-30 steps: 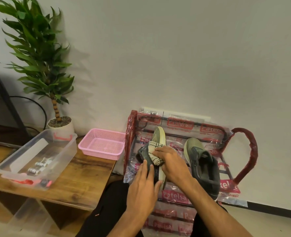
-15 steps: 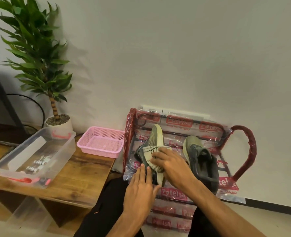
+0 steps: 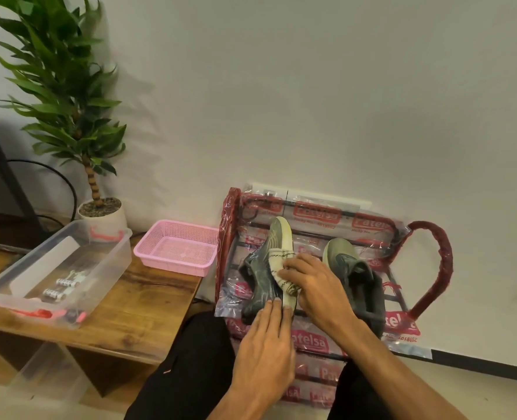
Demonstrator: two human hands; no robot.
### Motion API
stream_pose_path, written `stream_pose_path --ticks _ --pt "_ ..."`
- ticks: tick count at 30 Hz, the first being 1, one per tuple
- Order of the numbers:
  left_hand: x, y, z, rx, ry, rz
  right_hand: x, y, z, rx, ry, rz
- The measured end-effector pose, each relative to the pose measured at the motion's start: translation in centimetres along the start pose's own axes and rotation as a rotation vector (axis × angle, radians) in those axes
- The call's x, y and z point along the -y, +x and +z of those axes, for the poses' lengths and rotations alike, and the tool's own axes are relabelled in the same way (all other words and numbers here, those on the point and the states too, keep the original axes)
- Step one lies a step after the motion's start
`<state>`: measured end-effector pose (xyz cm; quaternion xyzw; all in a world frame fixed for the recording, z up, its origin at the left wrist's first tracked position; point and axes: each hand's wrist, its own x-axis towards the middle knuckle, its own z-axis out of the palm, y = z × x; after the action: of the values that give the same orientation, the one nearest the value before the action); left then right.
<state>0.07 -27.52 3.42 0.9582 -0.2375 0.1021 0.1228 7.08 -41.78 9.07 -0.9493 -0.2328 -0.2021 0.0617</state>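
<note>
A dark grey-green shoe lies tipped on its side on the top shelf of a plastic-wrapped red shoe rack, its pale sole facing right. My right hand presses a cream cloth with dark lines against the shoe's sole edge, fingers curled over the cloth. At the shoe's heel end rests my left hand, its straight fingers steadying the shoe. A second matching shoe stands upright to the right on the same shelf.
A pink mesh basket and a clear plastic bin holding small items sit on a low wooden table to the left. A potted plant stands behind them. A white wall is close behind the rack.
My right hand with the cloth has slid a little along the shoe's sole. The left hand stays at the heel. The view has shifted slightly.
</note>
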Motion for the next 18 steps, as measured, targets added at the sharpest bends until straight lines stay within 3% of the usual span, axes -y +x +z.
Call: stream_pose_path --ticks 4,7,10,18 --pt "-0.1 0.2 0.0 -0.024 0.047 -0.036 0.3 -0.6 0.0 0.072 -0.129 -0.262" --pt "-0.2 0.5 -0.3 -0.033 0.066 -0.03 -0.9 0.9 0.2 0.049 -0.237 -0.197" --pt "-0.1 0.8 -0.5 -0.035 0.069 -0.024 -1.2 1.5 0.3 0.066 -0.186 -0.105" --pt "0.3 1.4 -0.4 -0.075 0.013 -0.008 -2.0 0.3 -0.3 0.151 -0.125 -0.271"
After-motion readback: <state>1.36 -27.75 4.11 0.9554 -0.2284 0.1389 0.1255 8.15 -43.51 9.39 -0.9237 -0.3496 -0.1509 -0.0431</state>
